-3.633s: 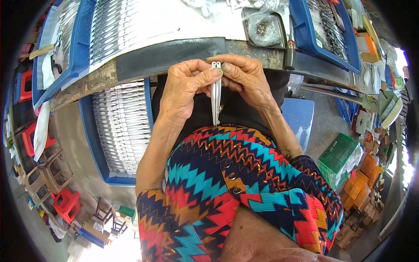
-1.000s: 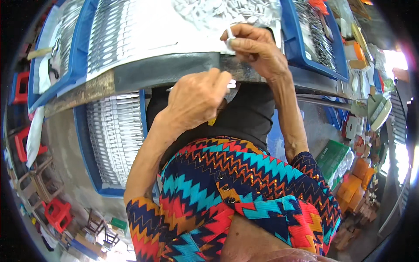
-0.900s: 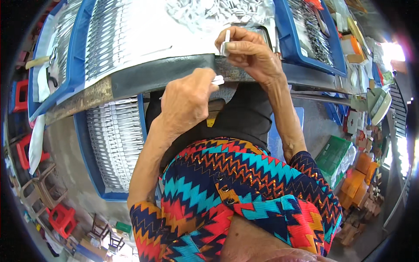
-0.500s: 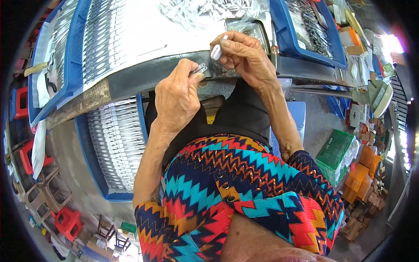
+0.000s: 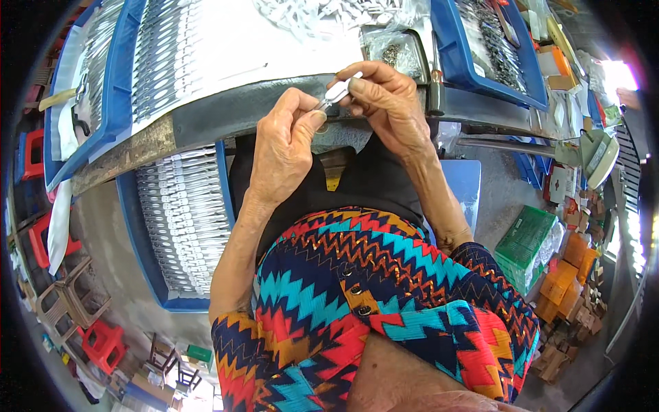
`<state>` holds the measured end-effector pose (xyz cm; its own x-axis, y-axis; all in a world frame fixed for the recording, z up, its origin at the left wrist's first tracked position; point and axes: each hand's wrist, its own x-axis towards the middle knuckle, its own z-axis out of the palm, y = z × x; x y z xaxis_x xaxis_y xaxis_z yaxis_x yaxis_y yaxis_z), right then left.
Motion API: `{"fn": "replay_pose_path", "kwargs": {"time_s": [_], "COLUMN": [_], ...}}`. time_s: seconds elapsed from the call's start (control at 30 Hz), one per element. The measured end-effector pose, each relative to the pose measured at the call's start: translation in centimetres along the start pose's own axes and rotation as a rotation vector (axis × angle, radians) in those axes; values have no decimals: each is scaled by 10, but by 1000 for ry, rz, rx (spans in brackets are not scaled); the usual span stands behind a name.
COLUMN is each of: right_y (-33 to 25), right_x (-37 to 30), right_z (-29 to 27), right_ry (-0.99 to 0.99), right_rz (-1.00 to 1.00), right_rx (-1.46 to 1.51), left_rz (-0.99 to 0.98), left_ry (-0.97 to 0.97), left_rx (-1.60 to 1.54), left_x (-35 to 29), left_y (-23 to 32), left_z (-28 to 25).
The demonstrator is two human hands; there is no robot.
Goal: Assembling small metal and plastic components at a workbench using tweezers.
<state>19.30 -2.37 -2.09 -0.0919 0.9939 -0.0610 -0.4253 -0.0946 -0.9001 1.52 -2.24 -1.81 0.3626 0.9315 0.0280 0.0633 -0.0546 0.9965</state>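
Upper centre of the frame: right hand (image 5: 391, 106) is pinching a white piece (image 5: 338, 91), left hand (image 5: 283, 144) pinches a slim metal part (image 5: 322, 105) just down-left. Both slant up-right, roughly in line; can't tell if they're joined.

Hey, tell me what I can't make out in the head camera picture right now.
In the head view:
Metal piece: mostly hidden by the left hand.
White part: partly covered by the right hand; whether it joins the metal piece is unclear.
Pile of white pieces: cut off by the upper edge.
Small brownish bits: too small to identify.
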Motion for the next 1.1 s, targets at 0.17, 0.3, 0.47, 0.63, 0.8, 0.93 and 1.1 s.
{"fn": "replay_pose_path", "kwargs": {"time_s": [0.17,0.3,0.47,0.63,0.8,0.93,1.1], "right_y": [5,11,13,17,13,9,24], "right_x": [-11,-24,-52,-80,-97,-106,-119], "right_z": [10,11,16,13,13,14,10], "right_ry": [27,18,13,-143,-264,-415,-433], "right_rz": [-18,-29,63,112,143,156,57], "right_rx": [-97,-126,-288,-585,-768,-828,-824], "left_rz": [1,2,64,51,136,169,184], "left_ry": [-12,-60,-119,-265,-344,-370,-403], "left_rx": [9,149,258,403,524,549,593], "left_x": [-5,-14,-36,-66,-86,-98,-108], "left_y": [-1,-3,-6,-13,-16,-11,-13], "left_z": [-1,-4,-6,-6,-2,0,4]}}
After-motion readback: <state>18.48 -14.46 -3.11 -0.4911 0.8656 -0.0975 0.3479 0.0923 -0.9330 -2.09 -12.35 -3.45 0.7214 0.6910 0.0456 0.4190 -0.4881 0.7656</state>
